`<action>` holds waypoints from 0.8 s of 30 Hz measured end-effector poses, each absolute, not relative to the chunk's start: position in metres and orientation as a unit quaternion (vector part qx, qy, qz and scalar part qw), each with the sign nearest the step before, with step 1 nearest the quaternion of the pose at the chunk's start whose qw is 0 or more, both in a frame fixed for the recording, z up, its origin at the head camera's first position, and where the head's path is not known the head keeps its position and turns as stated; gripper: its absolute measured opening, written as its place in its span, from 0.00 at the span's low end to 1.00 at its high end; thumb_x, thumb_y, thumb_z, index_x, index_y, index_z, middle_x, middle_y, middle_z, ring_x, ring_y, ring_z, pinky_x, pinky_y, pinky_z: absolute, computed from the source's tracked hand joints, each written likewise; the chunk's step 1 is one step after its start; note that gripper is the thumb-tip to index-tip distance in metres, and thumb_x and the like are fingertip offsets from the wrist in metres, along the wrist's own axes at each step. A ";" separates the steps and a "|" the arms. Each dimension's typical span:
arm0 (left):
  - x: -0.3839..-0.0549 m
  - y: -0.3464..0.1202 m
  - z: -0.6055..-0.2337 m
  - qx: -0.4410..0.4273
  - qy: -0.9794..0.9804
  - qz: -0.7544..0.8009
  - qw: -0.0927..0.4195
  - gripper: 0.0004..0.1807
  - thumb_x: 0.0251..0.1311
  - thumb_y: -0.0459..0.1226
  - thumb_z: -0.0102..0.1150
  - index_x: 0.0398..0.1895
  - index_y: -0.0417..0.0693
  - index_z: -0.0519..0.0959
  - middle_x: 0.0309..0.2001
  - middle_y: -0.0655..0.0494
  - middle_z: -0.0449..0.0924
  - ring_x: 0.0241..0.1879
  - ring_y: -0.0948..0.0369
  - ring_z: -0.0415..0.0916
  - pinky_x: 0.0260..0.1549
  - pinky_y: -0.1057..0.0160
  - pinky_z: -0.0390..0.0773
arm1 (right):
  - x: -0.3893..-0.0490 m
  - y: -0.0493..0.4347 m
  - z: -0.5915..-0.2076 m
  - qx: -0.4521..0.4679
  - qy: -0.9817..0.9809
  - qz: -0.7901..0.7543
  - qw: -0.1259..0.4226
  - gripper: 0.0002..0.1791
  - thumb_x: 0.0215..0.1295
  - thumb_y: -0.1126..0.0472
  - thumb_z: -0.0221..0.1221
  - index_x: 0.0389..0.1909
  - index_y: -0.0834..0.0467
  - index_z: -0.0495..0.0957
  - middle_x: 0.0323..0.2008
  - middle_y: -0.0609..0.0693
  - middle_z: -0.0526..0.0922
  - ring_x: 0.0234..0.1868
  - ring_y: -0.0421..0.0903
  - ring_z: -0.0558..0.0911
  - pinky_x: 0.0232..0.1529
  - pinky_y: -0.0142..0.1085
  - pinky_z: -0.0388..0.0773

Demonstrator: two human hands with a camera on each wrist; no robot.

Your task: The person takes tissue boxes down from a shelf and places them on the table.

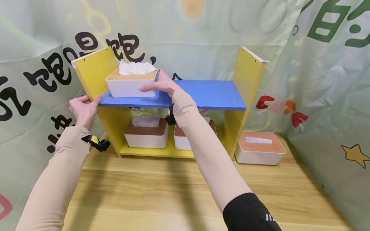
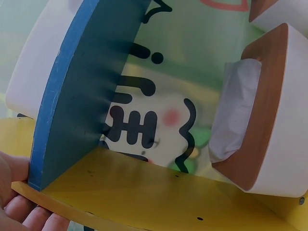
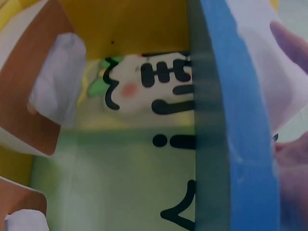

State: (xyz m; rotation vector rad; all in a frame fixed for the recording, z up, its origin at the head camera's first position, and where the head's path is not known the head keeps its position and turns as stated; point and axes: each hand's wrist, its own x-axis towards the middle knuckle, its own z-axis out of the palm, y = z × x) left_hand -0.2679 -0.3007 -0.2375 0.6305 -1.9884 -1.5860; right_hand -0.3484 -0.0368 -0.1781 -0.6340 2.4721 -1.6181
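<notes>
A white tissue box [image 1: 124, 88] with a wooden lid and a tuft of tissue stands at the left end of the blue upper board [image 1: 208, 93]. My right hand [image 1: 165, 84] holds its right end, thumb across the front face and fingers at the side. In the right wrist view, that thumb [image 3: 291, 45] lies against the white box; the other fingers are partly cut off. My left hand [image 1: 83, 110] grips the shelf unit's yellow left side panel [image 1: 96, 72]. Its thumb touches the blue board's end, and its fingers [image 2: 36, 216] curl round the panel.
Two tissue boxes stand on the yellow lower board [image 1: 156, 152]: one at left [image 1: 145, 141], another [image 1: 181, 141] partly behind my right forearm. A further tissue box [image 1: 260, 157] sits on the wood-patterned surface [image 1: 138, 192], right of the unit. A printed cloth [image 1: 188, 61] hangs behind.
</notes>
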 end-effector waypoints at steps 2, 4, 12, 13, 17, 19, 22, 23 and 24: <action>-0.268 -0.301 -0.237 0.229 -0.734 -0.584 0.259 0.31 0.59 0.42 0.70 0.65 0.44 0.76 0.19 0.81 0.72 0.28 0.80 0.74 0.36 0.81 0.76 | -0.352 -0.037 -0.178 -0.223 0.812 -0.535 0.063 0.54 0.48 0.60 0.76 0.74 0.55 0.54 0.71 0.52 0.63 0.68 0.43 0.65 0.74 0.28 0.59; -0.269 -0.301 -0.237 0.225 -0.729 -0.591 0.262 0.31 0.58 0.42 0.71 0.65 0.43 0.76 0.18 0.80 0.72 0.27 0.79 0.75 0.34 0.82 0.76 | -0.355 -0.036 -0.179 -0.234 0.806 -0.539 0.068 0.53 0.49 0.61 0.76 0.73 0.55 0.55 0.71 0.52 0.64 0.67 0.43 0.65 0.74 0.27 0.58; -0.269 -0.302 -0.240 0.223 -0.726 -0.596 0.261 0.31 0.58 0.41 0.71 0.64 0.41 0.77 0.17 0.80 0.73 0.26 0.79 0.75 0.31 0.83 0.75 | -0.363 -0.036 -0.178 -0.221 0.794 -0.557 0.101 0.52 0.51 0.62 0.74 0.72 0.57 0.51 0.71 0.52 0.61 0.68 0.42 0.62 0.74 0.26 0.55; -0.269 -0.302 -0.239 0.222 -0.728 -0.594 0.262 0.31 0.58 0.41 0.71 0.64 0.41 0.77 0.17 0.80 0.72 0.26 0.79 0.74 0.31 0.83 0.75 | -0.364 -0.036 -0.177 -0.219 0.792 -0.560 0.104 0.51 0.51 0.63 0.74 0.71 0.57 0.51 0.71 0.52 0.62 0.67 0.41 0.62 0.74 0.26 0.55; -0.269 -0.301 -0.239 0.220 -0.734 -0.587 0.261 0.31 0.59 0.42 0.70 0.65 0.43 0.77 0.18 0.81 0.72 0.27 0.80 0.75 0.33 0.82 0.76 | -0.368 -0.037 -0.178 -0.217 0.786 -0.569 0.105 0.53 0.50 0.63 0.74 0.72 0.56 0.50 0.71 0.52 0.62 0.68 0.42 0.62 0.74 0.26 0.54; -0.269 -0.300 -0.239 0.219 -0.730 -0.592 0.262 0.31 0.58 0.42 0.71 0.65 0.43 0.77 0.19 0.81 0.72 0.29 0.79 0.76 0.34 0.82 0.76 | -0.371 -0.038 -0.180 -0.213 0.786 -0.571 0.103 0.55 0.50 0.63 0.74 0.73 0.56 0.48 0.71 0.51 0.61 0.69 0.41 0.61 0.75 0.26 0.53; -0.269 -0.301 -0.240 0.219 -0.718 -0.604 0.266 0.31 0.57 0.40 0.72 0.64 0.42 0.77 0.19 0.79 0.73 0.28 0.78 0.76 0.33 0.82 0.76 | -0.373 -0.042 -0.182 -0.211 0.787 -0.572 0.100 0.58 0.49 0.62 0.75 0.74 0.56 0.46 0.72 0.52 0.61 0.70 0.42 0.60 0.75 0.26 0.52; -0.269 -0.301 -0.240 0.219 -0.713 -0.610 0.267 0.31 0.57 0.40 0.72 0.64 0.41 0.77 0.19 0.78 0.74 0.28 0.77 0.76 0.31 0.82 0.76 | -0.374 -0.043 -0.183 -0.211 0.786 -0.573 0.100 0.58 0.49 0.62 0.75 0.74 0.56 0.45 0.72 0.52 0.61 0.70 0.42 0.60 0.75 0.26 0.52; -0.269 -0.302 -0.240 0.219 -0.711 -0.612 0.268 0.31 0.57 0.39 0.72 0.64 0.40 0.77 0.19 0.78 0.74 0.28 0.77 0.76 0.31 0.83 0.76 | -0.374 -0.044 -0.183 -0.210 0.787 -0.571 0.102 0.59 0.49 0.61 0.75 0.74 0.56 0.44 0.71 0.51 0.61 0.70 0.41 0.60 0.75 0.26 0.53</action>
